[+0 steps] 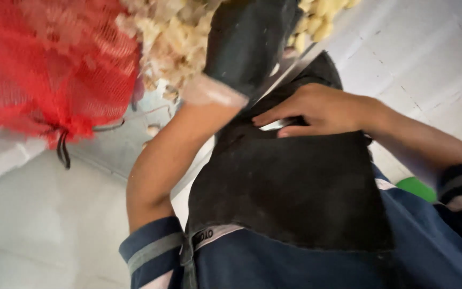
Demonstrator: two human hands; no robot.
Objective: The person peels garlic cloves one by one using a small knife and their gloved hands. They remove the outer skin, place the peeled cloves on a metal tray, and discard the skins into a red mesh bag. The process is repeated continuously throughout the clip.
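Left hand (247, 48), gloved in black, grips a blade (290, 67) over the garlic (172, 37); bare right hand (316, 109) presses flat on the black apron (290, 187), mid-peeling, next needing a fresh clove.

- Single head-worn view, looking steeply down the person's own torso, close to the black cloth apron (290, 187).
- Tilted frame: red mesh sack (54, 64) at 10 o'clock, pale floor (38, 214) at 8 o'clock.

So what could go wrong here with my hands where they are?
The right hand rests bare on a shiny, blade-like metal strip, so a slip could cut the fingers. The gloved left hand crosses close above it; the two could collide. The picture is blurred, and the red mesh sack hangs near the pale pile, where it might snag.
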